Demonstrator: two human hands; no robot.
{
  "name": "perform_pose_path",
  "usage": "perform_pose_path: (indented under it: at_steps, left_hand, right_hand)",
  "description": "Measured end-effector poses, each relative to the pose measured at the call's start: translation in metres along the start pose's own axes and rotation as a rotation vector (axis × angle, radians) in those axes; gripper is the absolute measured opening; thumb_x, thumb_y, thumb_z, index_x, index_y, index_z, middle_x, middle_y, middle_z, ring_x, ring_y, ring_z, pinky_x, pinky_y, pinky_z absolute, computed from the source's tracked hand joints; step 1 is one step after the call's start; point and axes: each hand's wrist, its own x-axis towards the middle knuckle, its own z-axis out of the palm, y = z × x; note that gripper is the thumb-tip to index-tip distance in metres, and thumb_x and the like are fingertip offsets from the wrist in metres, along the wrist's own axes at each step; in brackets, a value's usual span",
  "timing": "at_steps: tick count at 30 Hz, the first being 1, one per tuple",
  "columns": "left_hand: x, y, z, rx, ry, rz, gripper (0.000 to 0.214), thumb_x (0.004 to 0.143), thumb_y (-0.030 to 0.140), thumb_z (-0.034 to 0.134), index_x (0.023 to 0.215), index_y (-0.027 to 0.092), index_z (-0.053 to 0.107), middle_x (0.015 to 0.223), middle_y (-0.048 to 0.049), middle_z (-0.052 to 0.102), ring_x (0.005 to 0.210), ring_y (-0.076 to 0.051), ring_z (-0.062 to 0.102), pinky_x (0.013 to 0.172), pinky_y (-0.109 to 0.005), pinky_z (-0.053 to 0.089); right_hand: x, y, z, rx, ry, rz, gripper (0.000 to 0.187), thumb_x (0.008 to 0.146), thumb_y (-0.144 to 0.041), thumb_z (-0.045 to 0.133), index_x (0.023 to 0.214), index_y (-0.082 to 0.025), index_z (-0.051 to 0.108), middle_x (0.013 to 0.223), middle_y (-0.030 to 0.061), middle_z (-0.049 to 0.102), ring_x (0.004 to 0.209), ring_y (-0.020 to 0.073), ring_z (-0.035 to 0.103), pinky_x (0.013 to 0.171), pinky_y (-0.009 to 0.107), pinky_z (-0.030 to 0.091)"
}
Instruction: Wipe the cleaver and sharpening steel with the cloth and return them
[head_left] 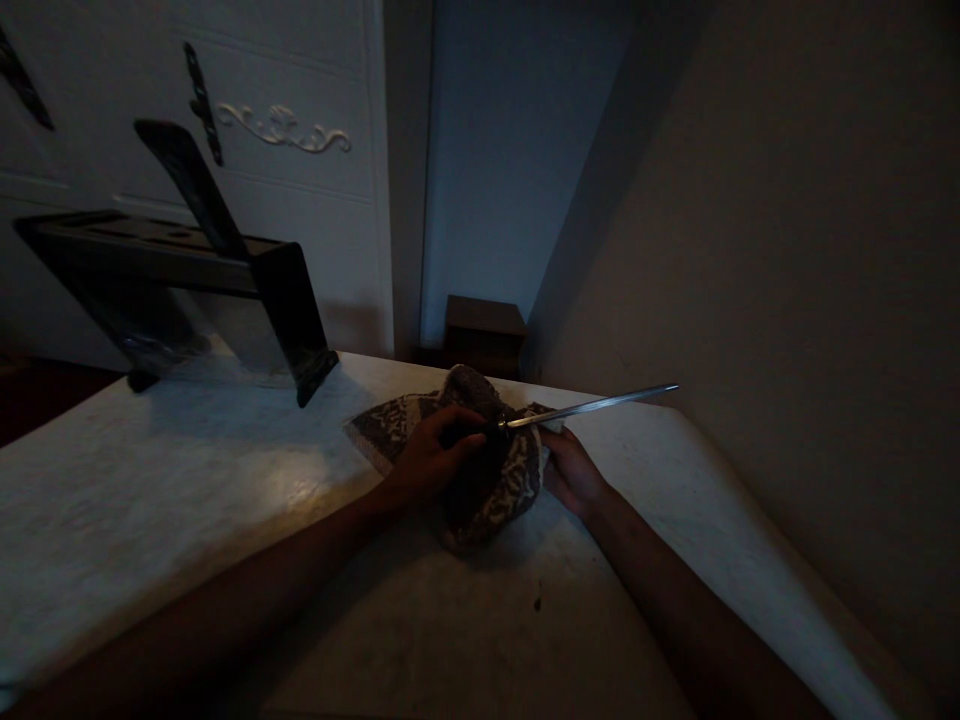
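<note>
Operator: The room is dim. I view a pale, mottled tabletop (247, 480) with white panelled cabinet doors (300, 230) behind it and a plain brownish wall (750, 250) along its right side. A dark brown box (486, 315) sits beyond the far edge.

Checker: Identify the object at far left.

Operator: A black-framed stand (281, 300) with a see-through front panel, standing on the tabletop. One thick black handle (191, 180) slants up out of its top.

Checker: Report the left hand.

Operator: The left hand (431, 455) is closed, thumb and fingers together, on the dark grip of a slim, straight, silver metal rod (592, 405). The grip is mostly covered by the fingers. The rod lies over the right part of a brown-and-cream patterned cloth (502, 500); its bare tip points right and away from me, past the right hand.

Checker: Report the right hand.

Operator: The right hand (576, 475) is at the right edge of the cloth, below the rod. Its fingers run behind the fabric, so I cannot tell how far they are closed.

Checker: Give the cloth's position.

Operator: Bunched between both hands, near the far edge of the tabletop. One corner spreads left behind the left hand. The stand is well apart from it.
</note>
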Motion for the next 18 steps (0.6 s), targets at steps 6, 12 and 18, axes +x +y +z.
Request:
perform_pose_path:
  at_steps: [6,12,18]
  left_hand:
    - [0.002,-0.006,0.0,0.004,0.073,-0.012,0.021,0.077,0.033,0.063,0.092,0.018,0.065,0.091,-0.0033,0.069,0.087,-0.02,0.064,0.08,-0.033,0.051]
    - [0.002,-0.007,-0.001,0.07,0.074,0.012,0.02,0.079,0.033,0.061,0.093,0.018,0.065,0.092,-0.003,0.069,0.088,-0.02,0.064,0.079,-0.032,0.051]
    - [-0.002,-0.007,-0.002,0.196,0.036,0.129,0.019,0.08,0.028,0.062,0.096,0.019,0.065,0.095,-0.0038,0.069,0.092,-0.021,0.064,0.085,-0.035,0.049]
  right_hand:
    - [0.007,0.001,-0.008,0.025,0.031,-0.1,0.033,0.057,-0.03,0.085,0.085,-0.02,0.071,0.082,0.0023,0.074,0.09,0.0267,0.068,0.081,0.037,0.056]
    - [0.003,0.003,-0.003,-0.046,-0.023,-0.104,0.034,0.054,-0.025,0.086,0.084,-0.019,0.071,0.085,0.0031,0.074,0.092,0.0274,0.068,0.084,0.039,0.055]
    - [0.0,0.004,0.003,-0.116,-0.046,-0.198,0.037,0.053,-0.021,0.085,0.087,-0.023,0.07,0.085,0.0006,0.073,0.093,0.0244,0.067,0.087,0.038,0.052]
